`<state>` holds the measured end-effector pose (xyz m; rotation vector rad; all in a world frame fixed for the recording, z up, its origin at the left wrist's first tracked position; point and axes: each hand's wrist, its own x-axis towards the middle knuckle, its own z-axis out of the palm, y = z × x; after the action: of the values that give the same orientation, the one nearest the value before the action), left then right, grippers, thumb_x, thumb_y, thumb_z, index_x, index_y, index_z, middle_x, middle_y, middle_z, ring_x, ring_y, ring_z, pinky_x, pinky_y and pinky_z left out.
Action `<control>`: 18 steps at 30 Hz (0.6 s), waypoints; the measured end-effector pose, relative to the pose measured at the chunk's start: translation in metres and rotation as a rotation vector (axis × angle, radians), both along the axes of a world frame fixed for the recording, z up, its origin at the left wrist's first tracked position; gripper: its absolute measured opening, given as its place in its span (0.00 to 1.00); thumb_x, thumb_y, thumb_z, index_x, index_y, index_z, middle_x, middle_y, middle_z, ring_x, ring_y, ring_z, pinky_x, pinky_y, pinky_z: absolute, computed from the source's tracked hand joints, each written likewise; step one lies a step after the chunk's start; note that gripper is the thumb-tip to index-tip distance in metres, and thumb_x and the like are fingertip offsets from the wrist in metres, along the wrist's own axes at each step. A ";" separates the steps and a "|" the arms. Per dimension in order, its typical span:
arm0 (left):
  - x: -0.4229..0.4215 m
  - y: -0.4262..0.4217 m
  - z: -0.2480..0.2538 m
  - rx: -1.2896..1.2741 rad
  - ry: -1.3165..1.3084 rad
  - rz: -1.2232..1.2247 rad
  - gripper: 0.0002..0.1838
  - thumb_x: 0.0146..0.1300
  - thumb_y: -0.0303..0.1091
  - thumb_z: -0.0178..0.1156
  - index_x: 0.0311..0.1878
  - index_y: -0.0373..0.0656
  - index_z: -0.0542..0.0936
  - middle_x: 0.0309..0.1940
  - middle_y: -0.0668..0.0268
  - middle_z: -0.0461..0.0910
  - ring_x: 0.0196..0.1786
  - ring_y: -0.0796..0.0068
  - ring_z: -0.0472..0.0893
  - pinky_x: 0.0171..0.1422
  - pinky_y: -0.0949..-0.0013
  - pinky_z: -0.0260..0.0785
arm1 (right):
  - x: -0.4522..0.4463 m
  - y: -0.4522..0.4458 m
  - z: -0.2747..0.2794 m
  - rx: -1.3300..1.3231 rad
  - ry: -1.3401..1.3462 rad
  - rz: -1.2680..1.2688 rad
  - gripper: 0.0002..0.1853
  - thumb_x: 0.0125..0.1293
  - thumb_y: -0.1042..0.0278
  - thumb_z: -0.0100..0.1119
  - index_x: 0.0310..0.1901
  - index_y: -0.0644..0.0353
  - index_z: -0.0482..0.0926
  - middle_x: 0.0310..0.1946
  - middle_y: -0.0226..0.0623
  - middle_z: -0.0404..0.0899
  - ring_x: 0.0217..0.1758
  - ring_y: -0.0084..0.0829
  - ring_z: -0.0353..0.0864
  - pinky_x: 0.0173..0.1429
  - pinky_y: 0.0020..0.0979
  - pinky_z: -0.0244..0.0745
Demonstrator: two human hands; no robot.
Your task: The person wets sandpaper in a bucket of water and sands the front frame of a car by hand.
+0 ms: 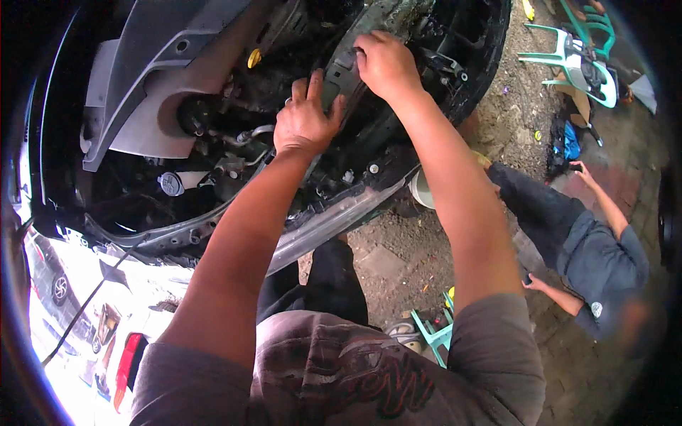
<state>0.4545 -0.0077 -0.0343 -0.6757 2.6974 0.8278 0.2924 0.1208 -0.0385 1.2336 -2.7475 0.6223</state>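
From where I'm standing, the car's engine bay [284,163] is open, and the person leans in over its near rim [334,227], both arms stretched well forward. Between the hands is a long metal strip [342,77], set inside the bay beyond that rim and slanting up towards the far right. It looks to me like work partway through: the strip lies in among the other parts, but I can't tell whether anything holds it fast, nor how much is left to do.

The left hand [304,128] is palm down at the strip's nearer end, its fingers parted and pointing away from the body, the thumb out to the side; it seems to be pressing rather than gripping. The wrist is nearly straight. The right hand [389,67] is farther in, knuckles up, fingers curled down over the strip's side. Those fingertips may be pinching something small and dark, though I can't make out what.

Left of the hands, a grey cover [153,117] spreads across the bay's left side, with a yellow cap [253,58] between it and the hands. A pale round cap [171,184] sits near the bay's left corner. Beyond the right edge, a co-worker [604,263] is on the paved ground, forearms bent, near some green plastic chairs [604,84].
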 end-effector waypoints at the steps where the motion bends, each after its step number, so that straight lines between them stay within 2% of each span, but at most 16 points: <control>1: 0.001 0.000 -0.003 -0.010 0.025 0.002 0.39 0.77 0.61 0.57 0.83 0.50 0.65 0.70 0.47 0.75 0.61 0.37 0.86 0.64 0.41 0.82 | 0.000 0.000 0.002 -0.014 0.006 -0.002 0.07 0.67 0.69 0.68 0.45 0.55 0.85 0.42 0.44 0.86 0.50 0.53 0.86 0.53 0.51 0.84; 4: 0.003 0.000 -0.009 -0.020 0.077 0.004 0.39 0.76 0.60 0.58 0.82 0.49 0.67 0.70 0.48 0.74 0.60 0.38 0.86 0.63 0.41 0.82 | 0.003 0.031 0.008 -0.015 -0.042 -0.031 0.07 0.67 0.69 0.68 0.45 0.56 0.86 0.43 0.43 0.86 0.50 0.53 0.87 0.53 0.51 0.84; 6: 0.005 0.002 -0.008 -0.014 0.090 0.007 0.39 0.76 0.60 0.58 0.82 0.49 0.66 0.70 0.47 0.74 0.61 0.38 0.86 0.63 0.41 0.82 | 0.006 0.055 0.015 0.169 -0.160 -0.150 0.08 0.66 0.68 0.67 0.45 0.56 0.87 0.46 0.45 0.87 0.54 0.53 0.87 0.58 0.52 0.84; 8: 0.004 0.001 -0.005 -0.023 0.041 -0.001 0.40 0.76 0.61 0.58 0.83 0.49 0.66 0.71 0.48 0.74 0.61 0.38 0.86 0.64 0.41 0.82 | 0.007 0.066 0.022 0.114 -0.258 -0.208 0.09 0.67 0.68 0.68 0.47 0.55 0.88 0.46 0.45 0.88 0.52 0.54 0.87 0.57 0.51 0.84; 10: 0.004 -0.001 -0.008 -0.027 0.055 0.003 0.40 0.76 0.61 0.58 0.83 0.49 0.66 0.71 0.48 0.74 0.61 0.38 0.86 0.64 0.42 0.82 | 0.007 0.066 0.027 -0.112 -0.299 -0.318 0.10 0.68 0.70 0.68 0.50 0.53 0.89 0.45 0.46 0.88 0.51 0.55 0.88 0.57 0.51 0.83; 16: 0.004 0.001 -0.010 -0.024 0.075 -0.002 0.40 0.77 0.61 0.57 0.83 0.50 0.65 0.71 0.47 0.74 0.62 0.38 0.85 0.64 0.41 0.81 | 0.003 0.037 0.028 -0.138 -0.169 -0.246 0.11 0.67 0.72 0.66 0.50 0.53 0.90 0.46 0.45 0.86 0.53 0.54 0.86 0.57 0.49 0.83; 18: 0.005 0.001 -0.009 -0.029 0.077 -0.005 0.41 0.75 0.61 0.58 0.83 0.49 0.65 0.71 0.46 0.74 0.60 0.38 0.86 0.64 0.42 0.82 | 0.018 0.022 0.026 -0.018 0.099 -0.148 0.14 0.63 0.76 0.66 0.49 0.56 0.91 0.43 0.43 0.86 0.51 0.50 0.86 0.56 0.46 0.82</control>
<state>0.4597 -0.0068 -0.0433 -0.6564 2.7836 0.8317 0.3100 0.1426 -0.0129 1.0161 -2.7135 0.5548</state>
